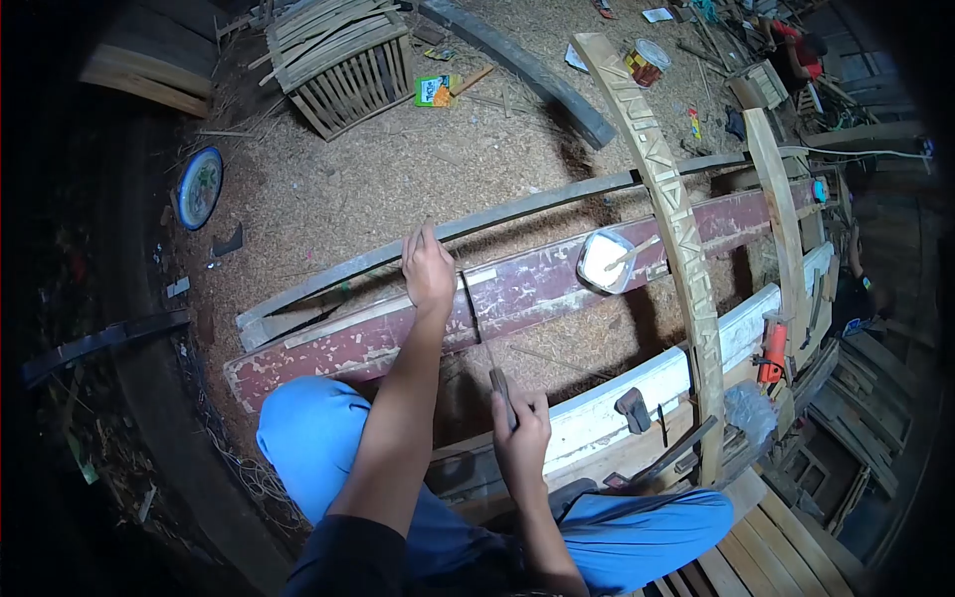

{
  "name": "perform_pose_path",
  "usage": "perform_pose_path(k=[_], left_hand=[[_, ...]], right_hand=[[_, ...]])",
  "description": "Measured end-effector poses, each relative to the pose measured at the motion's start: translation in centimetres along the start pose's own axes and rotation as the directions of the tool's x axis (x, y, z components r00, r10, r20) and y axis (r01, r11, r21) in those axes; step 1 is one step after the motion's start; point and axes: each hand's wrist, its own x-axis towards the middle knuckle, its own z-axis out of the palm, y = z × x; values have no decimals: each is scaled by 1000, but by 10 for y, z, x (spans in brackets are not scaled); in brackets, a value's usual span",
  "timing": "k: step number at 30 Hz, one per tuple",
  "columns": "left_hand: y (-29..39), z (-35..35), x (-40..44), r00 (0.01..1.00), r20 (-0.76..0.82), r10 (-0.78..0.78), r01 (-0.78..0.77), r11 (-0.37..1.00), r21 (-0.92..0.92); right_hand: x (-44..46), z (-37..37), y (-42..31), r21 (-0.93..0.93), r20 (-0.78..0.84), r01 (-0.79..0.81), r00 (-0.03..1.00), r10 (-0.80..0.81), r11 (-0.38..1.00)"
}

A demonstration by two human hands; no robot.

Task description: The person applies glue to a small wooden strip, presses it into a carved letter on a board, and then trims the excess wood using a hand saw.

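My left hand [429, 267] rests at the far edge of a worn red board [527, 286], near a long grey wooden strip [517, 211]; its fingers point away and whether it grips anything is unclear. Closer to me, my right hand [520, 436] is closed around the handle of a thin-bladed tool [500, 383]. The dark blade points away from me and lies across the red board, just right of my left hand. A square container of white material [604, 262] with a stick in it stands on the board to the right.
A carved curved beam [667, 189] and a plain one [776, 199] cross the boards at right. A white board [617, 403], red tool [772, 350] and dark block [632, 409] lie nearer. Behind are a slatted crate [343, 70] and a person in red [799, 50].
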Motion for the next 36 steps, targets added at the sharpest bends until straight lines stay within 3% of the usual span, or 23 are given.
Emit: perform_pose_path(k=[2, 3, 6, 12, 14, 16, 17, 18, 21, 24, 26, 27, 31, 36], left_hand=[[2, 1, -1, 999, -17, 27, -27, 1000, -7], [0, 0, 0, 999, -31, 42, -42, 999, -2], [-1, -1, 0, 1000, -18, 15, -15, 1000, -3], [3, -4, 1, 1000, 18, -3, 4, 1000, -3], [9, -5, 4, 997, 42, -66, 66, 998, -9], [7, -1, -1, 984, -20, -178, 177, 984, -23], [8, -4, 0, 980, 29, -197, 196, 980, 15], [7, -5, -3, 980, 40, -195, 195, 981, 14], [9, -7, 3, 997, 59, -58, 57, 998, 9], [9, -5, 1, 998, 54, -40, 39, 999, 5], [8, -7, 2, 997, 71, -40, 39, 999, 12], [7, -6, 1, 995, 87, -53, 53, 999, 10], [6, -6, 3, 989, 96, -108, 108, 994, 12], [7, -4, 1, 995, 91, -45, 45, 999, 5]], right_hand=[[36, 14, -11, -56, -78, 286, 954, -290, 956], [57, 18, -26, -39, 3, 201, 980, -201, 979], [78, 37, -25, -114, 15, 258, 966, -258, 959], [10, -7, -12, -37, -27, 80, 996, -81, 996], [21, -11, -23, -24, -46, 77, 996, -78, 997], [45, -33, -29, -137, 48, 56, 998, -50, 989], [52, -45, -30, -122, 62, 103, 993, -96, 987], [52, -56, -35, -94, 105, 70, 993, -60, 993], [31, -57, -19, -94, 61, 174, 984, -169, 980], [25, -39, -22, -54, 65, 84, 995, -80, 995], [48, -10, -29, -44, 45, 131, 991, -129, 990], [62, 8, -25, -62, 28, 228, 974, -227, 972], [43, 6, -19, -72, -34, 167, 985, -169, 983], [25, -10, -24, -104, 42, 80, 996, -76, 991]])
